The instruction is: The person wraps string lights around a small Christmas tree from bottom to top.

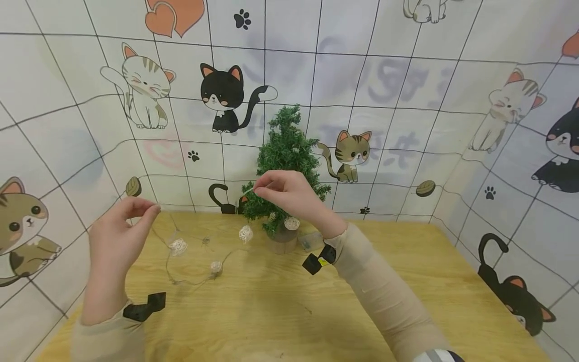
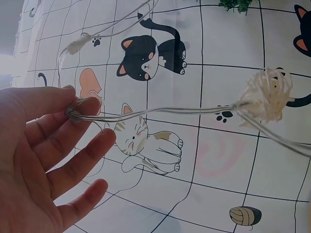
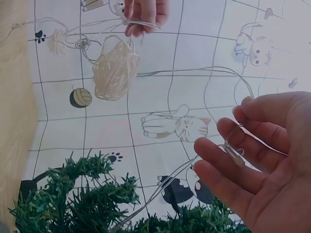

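1. My left hand (image 1: 117,239), at 8 o'clock from the tree, pinches a bunch of the wire string (image 2: 170,111) between thumb and index finger. A light pinch should suit it best, since the bunched strands look ready to tangle.
2. Between my hands, which are well apart, I'd want slack in the line. The string is thin, clear and looping; its pale, woven-looking balls, one at 9 o'clock (image 1: 178,246) from the pot (image 1: 282,241) and one at 8 (image 1: 216,267), show against the tabletop (image 1: 271,322). Whether both rest there I cannot tell.
3. My right hand (image 1: 289,193), before the green tree (image 1: 285,151), pinches another stretch of wire; I should clear its loop from my fingers first. Another ball (image 1: 291,223) sits at the tree's 6 o'clock.
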`<state>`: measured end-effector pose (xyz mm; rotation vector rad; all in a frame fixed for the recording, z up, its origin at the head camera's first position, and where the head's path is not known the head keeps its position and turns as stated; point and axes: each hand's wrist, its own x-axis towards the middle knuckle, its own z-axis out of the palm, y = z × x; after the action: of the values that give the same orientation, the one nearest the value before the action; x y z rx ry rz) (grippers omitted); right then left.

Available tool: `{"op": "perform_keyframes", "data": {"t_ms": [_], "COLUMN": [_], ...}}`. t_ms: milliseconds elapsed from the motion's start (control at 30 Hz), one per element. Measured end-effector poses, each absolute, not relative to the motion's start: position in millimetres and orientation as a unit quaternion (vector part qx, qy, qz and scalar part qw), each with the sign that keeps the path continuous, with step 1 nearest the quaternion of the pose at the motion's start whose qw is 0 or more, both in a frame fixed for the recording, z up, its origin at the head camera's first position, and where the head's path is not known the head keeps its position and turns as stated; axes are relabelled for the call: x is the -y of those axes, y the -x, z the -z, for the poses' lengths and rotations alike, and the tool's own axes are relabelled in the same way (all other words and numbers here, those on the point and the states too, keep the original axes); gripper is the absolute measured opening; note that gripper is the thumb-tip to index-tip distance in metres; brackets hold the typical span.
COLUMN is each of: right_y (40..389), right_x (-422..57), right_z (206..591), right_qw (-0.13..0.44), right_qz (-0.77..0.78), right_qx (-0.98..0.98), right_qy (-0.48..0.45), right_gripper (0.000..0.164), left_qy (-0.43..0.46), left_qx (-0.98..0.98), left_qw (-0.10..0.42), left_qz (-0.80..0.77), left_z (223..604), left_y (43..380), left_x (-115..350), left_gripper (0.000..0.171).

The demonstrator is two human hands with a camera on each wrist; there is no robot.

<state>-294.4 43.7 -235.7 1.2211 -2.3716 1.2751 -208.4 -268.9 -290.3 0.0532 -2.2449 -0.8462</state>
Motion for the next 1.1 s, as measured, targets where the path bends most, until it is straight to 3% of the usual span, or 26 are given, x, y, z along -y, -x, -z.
{"op": "perform_keyframes", "data": {"t_ms": [300,800,1100], "right_y": [296,336,354], "right_x": [-27,19,41], "right_z": [231,237,249], "right_qw": [0.054,-0.012,-0.004], "right_qz": [-0.390,-0.394,-0.338], "right_qx": [0.805,0.805,0.837], "right_qy": [-0.443,-0.444,-0.430], "right_gripper": [0.013,0.019,0.019], "left_qy": [-0.007,-0.021,-0.018], "left_qx": [0.871,0.874,0.871], "left_qw": [0.363,0.357,0.359], "left_qz": [0.332,0.331,0.336], "left_z": [287,292,291], "left_y": [210,206,207], "left_x": [267,268,266], "left_gripper": [0.023,0.024,0.024]}}
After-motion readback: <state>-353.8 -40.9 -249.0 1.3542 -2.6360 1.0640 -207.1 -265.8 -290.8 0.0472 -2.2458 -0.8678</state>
